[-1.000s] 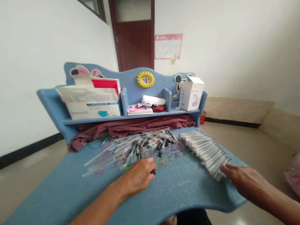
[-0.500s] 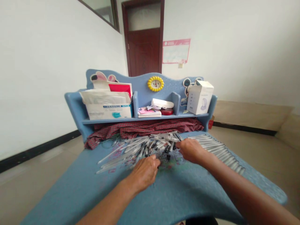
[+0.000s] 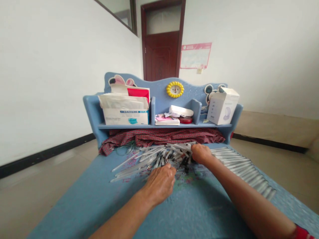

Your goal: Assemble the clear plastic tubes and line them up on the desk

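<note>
A loose pile of clear and black pen parts [image 3: 159, 157] lies on the blue desk [image 3: 189, 205], with long clear tubes fanning out to the left. My left hand [image 3: 161, 181] is closed at the pile's front edge; what its curled fingers hold, if anything, is hidden. Farther back, my right hand [image 3: 200, 153] has its fingers pinched together at the pile's right side, and I cannot make out anything in them. Beyond that wrist, slim clear pens [image 3: 244, 169] lie side by side in a slanting row, partly covered by my right forearm.
A crumpled red checked cloth [image 3: 161, 136] lies beneath the shelf at the back. The shelf [image 3: 124, 126] bears a mask box [image 3: 116, 118], booklets [image 3: 166, 121], a red round tin [image 3: 186, 120] and a white carton [image 3: 221, 108]. A yellow flower clock [image 3: 174, 89] is on the backboard.
The view has swung left, so the desk appears farther right. My right hand has shifted slightly back over the pile's right side. My left hand stays closed at the front edge.
</note>
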Motion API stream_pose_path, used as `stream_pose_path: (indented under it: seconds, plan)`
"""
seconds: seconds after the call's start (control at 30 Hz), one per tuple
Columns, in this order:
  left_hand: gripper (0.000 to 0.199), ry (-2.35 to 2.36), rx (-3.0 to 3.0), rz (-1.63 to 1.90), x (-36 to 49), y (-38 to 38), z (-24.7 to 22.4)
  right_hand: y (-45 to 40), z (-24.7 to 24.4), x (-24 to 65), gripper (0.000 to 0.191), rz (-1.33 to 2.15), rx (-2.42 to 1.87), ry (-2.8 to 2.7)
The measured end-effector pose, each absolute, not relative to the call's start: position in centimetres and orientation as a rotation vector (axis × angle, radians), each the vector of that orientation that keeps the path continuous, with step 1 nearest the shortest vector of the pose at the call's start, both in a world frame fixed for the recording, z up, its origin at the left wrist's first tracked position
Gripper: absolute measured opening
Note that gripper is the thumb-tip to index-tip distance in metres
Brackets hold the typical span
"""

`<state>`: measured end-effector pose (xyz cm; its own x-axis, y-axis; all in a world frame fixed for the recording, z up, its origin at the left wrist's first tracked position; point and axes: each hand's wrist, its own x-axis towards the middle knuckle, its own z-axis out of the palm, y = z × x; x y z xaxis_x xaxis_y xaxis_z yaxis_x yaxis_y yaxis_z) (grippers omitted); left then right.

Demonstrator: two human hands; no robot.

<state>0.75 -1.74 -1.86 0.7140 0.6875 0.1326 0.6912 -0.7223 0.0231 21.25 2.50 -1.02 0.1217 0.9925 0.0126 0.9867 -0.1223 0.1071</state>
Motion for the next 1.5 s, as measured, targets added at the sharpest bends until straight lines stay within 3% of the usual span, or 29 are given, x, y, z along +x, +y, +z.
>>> stream_pose_path:
  seconds: [0.37, 0.5, 0.6, 0.77, 1.17, 1.3, 1.4, 1.5]
  plan:
    - [0.019, -1.231, -2.859, -0.34, 0.6, -1.6, -1.6, 1.8, -0.3, 22.8, 0.02, -0.062, 2.411, 2.21]
    - [0.016, -1.399, -2.943, -0.661, 1.0, -1.1, -1.6, -0.2, 0.0, 22.1, 0.016, -0.808, 2.324, 2.516]
    - [0.021, -1.786, -3.143, -1.038, 1.5, -1.0, -1.3, -1.6, -0.7, 20.3, 0.01, -1.367, 2.1, 2.679]
    - [0.028, -2.27, -3.171, -1.833, 1.5, -0.6, -0.8, -2.8, -2.7, 16.9, 0.007, -1.712, 1.897, 2.793]
    - [0.028, -2.359, -3.064, -1.962, 0.8, 0.2, -1.0, -3.3, -3.4, 16.7, 0.016, -1.583, 1.925, 2.921]
    - [0.025, -2.356, -3.027, -1.981, 0.6, 0.7, -0.8, -2.2, -2.5, 19.0, 0.019, -1.081, 2.27, 2.979]
    - [0.025, -2.331, -3.03, -1.937, 0.5, 0.8, -0.8, -1.0, -2.1, 22.2, 0.02, -0.635, 2.655, 2.731]
    - [0.027, -2.328, -3.061, -1.825, 0.5, 0.6, -0.7, -0.1, -2.0, 24.5, 0.019, -0.318, 2.748, 2.458]
